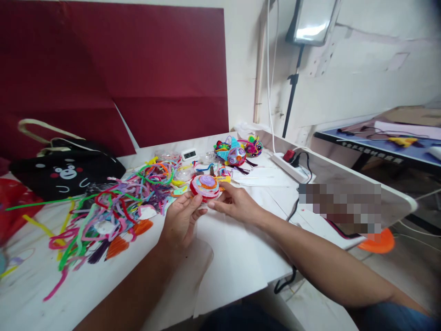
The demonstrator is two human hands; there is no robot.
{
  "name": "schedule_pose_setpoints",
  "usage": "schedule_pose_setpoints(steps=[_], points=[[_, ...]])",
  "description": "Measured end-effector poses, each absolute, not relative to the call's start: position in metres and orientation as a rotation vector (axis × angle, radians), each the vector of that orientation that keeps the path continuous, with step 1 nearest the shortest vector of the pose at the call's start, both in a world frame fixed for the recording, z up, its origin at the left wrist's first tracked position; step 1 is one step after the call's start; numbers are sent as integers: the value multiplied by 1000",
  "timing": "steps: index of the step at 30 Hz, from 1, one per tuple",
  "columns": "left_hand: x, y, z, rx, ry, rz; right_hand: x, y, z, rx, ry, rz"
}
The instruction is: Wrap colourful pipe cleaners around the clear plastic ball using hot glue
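A round craft piece wrapped in coiled pipe cleaners (204, 187) is held just above the white table. Purple and orange rings top it, with pale blue, pink and red around the side. My left hand (182, 215) grips it at the lower left, thumb against its edge. On its right, the fingers of my right hand (237, 202) are closed on the rim, their tips partly hidden. Just behind, something yellow (224, 179) shows near my right knuckles. A tangled heap of loose pipe cleaners (113, 207) spreads to the left, with orange tassels (117, 247) at its near edge.
Finished-looking colourful pipe-cleaner figures (236, 151) stand at the back, right of a small digital timer (189, 155). A power strip (292, 168) with cables lies at the right. On the left sits a black bear-face bag (65, 172). A lamp stand (291, 101) rises behind.
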State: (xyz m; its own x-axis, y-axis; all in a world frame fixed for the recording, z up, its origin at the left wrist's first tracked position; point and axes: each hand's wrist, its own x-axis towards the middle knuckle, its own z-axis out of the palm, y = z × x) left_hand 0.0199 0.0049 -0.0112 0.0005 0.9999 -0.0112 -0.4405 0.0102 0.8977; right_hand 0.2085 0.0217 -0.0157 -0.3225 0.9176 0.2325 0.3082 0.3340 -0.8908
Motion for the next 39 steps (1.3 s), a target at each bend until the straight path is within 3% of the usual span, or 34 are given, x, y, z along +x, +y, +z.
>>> schedule_pose_setpoints(steps=[4,11,22,29,34,39], points=[[16,12,-11,806,878,1466,223,29,-1,-1640,-2055,531],[7,24,-13,671,914,1529,233,51,0,-1963,-2111,481],[7,27,-14,587,924,1574,238,69,4,-1931,-2084,633],[10,25,-9,545,964,1577,216,83,-1,-1907,-2054,527],[11,20,-8,555,931,1584,200,61,-1,-1614,-2064,453],[13,17,-8,590,877,1555,184,41,2,-1253,-1965,682]])
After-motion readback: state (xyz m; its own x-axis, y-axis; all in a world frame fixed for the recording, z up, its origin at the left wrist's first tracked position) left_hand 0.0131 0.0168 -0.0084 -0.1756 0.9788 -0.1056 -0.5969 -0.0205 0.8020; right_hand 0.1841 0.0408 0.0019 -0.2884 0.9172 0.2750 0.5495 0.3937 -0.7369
